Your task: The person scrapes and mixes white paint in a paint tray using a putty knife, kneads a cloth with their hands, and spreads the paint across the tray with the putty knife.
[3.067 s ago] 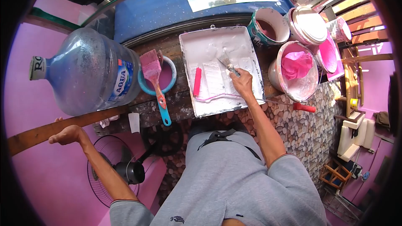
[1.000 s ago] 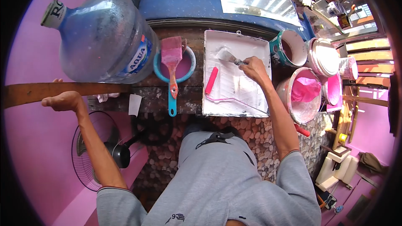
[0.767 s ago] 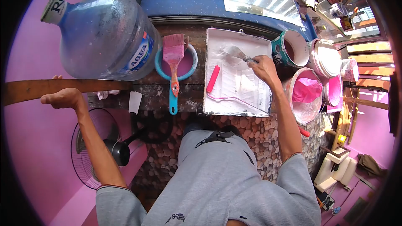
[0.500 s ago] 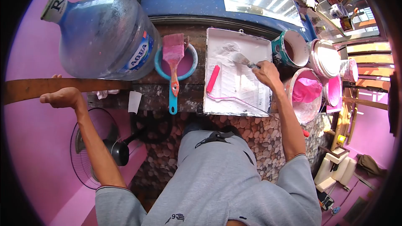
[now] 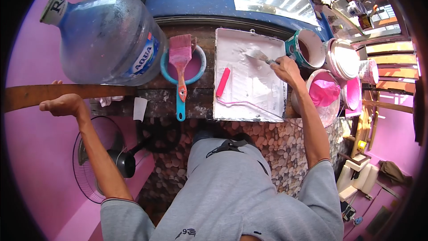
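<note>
My right hand [image 5: 286, 71] is closed round the handle of a putty knife [image 5: 258, 56]. The blade lies over white paste in the upper part of a paint tray [image 5: 250, 115]. In the same tray rests a small roller with a pink sleeve [image 5: 223, 82] and a thin bent wire frame. At the far left, my left hand [image 5: 64, 104] wraps round a long wooden board [image 5: 96, 91], fingertips showing beyond its far edge. A broad paintbrush [image 5: 180, 71] with pink bristles lies across a blue-rimmed bowl [image 5: 201, 69] of pinkish liquid, left of the tray.
A large water jug [image 5: 111, 35] stands behind the board. Right of the tray are a green paint can [image 5: 292, 49], a lidded white bucket [image 5: 343, 58] and a bucket holding pink material [image 5: 324, 93]. A fan [image 5: 100, 158] stands below at left.
My right hand has shifted slightly up and right over the tray with the putty knife, and the white paste near the top looks smoother. My left hand keeps its hold.
</note>
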`<state>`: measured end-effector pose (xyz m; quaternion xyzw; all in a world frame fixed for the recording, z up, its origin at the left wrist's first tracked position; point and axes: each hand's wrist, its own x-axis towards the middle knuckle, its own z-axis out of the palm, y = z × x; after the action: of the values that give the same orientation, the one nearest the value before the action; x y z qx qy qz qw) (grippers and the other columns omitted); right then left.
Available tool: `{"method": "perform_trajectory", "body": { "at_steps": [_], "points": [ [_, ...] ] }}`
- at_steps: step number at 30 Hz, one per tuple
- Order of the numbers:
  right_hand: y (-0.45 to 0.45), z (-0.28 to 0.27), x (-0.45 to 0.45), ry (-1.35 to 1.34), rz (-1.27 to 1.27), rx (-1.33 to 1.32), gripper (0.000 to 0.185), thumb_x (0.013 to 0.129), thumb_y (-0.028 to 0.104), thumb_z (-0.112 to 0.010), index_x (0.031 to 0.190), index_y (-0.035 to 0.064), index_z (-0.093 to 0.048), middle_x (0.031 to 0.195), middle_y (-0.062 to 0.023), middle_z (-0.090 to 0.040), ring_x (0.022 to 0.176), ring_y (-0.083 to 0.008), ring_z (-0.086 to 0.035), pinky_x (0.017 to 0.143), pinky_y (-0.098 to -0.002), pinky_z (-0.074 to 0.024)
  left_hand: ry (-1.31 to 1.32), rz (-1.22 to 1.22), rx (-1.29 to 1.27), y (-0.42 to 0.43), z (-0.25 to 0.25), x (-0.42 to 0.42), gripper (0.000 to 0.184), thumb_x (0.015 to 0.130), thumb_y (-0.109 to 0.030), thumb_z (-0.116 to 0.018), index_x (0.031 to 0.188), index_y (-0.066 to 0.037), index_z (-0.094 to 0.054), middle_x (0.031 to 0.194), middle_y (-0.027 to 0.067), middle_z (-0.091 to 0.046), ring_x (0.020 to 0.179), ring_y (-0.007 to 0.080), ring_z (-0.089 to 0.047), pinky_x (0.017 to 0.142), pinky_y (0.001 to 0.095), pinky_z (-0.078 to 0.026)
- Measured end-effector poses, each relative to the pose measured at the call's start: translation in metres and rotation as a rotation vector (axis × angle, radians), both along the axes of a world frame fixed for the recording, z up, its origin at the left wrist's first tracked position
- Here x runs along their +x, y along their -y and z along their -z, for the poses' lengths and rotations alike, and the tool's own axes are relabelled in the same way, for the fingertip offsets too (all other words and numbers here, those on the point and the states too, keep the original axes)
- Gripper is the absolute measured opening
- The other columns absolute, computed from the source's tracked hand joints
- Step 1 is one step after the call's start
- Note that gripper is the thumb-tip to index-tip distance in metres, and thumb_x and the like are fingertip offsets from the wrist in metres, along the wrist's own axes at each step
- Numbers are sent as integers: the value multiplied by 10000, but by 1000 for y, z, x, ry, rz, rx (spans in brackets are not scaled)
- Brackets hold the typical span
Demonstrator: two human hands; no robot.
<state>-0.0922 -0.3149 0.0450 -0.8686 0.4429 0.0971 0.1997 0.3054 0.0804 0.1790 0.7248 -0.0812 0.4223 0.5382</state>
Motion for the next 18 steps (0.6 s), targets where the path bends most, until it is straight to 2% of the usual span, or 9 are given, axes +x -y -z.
{"method": "perform_trajectory", "body": {
  "at_steps": [3, 5, 12, 14, 18],
  "points": [
    [-6, 13, 24, 168, -108, -18, 360, 770, 304, -557, 785, -39, -668, 813, -295, -629, 804, -454, -615, 748, -481, -488, 14, -27, 39, 1, -1, 2, 572, 991, -378, -134, 908, 108, -423, 769, 183, -629, 673, 233, -635, 640, 307, -588],
    [1, 37, 28, 131, -78, -8, 353, 768, 295, -552, 778, -38, -668, 817, -288, -632, 804, -452, -617, 747, -484, -487, 10, -60, 80, -1, 0, 3, 415, 964, -261, -191, 929, 98, -396, 772, 197, -624, 657, 240, -639, 614, 316, -591],
    [20, 32, -23, -30, -88, 65, 370, 771, 303, -536, 812, -40, -669, 823, -289, -627, 816, -447, -622, 749, -490, -483, 10, 44, -51, -4, 2, 8, 515, 979, -344, -117, 949, 93, -388, 785, 204, -618, 669, 235, -627, 637, 309, -591],
    [14, 33, -39, -50, -24, 102, 375, 777, 310, -541, 815, -41, -667, 814, -289, -626, 822, -445, -621, 756, -486, -481, -14, 6, -26, -1, 0, 4, 574, 979, -383, -80, 951, 97, -392, 790, 202, -617, 676, 234, -623, 653, 309, -589],
    [-17, 4, -51, -28, 84, 134, 372, 788, 307, -537, 808, -42, -664, 804, -293, -622, 824, -451, -618, 764, -485, -477, 4, 19, -23, -4, 3, 9, 572, 981, -375, -79, 947, 102, -394, 777, 201, -619, 677, 239, -625, 653, 313, -588]
  ]
}}
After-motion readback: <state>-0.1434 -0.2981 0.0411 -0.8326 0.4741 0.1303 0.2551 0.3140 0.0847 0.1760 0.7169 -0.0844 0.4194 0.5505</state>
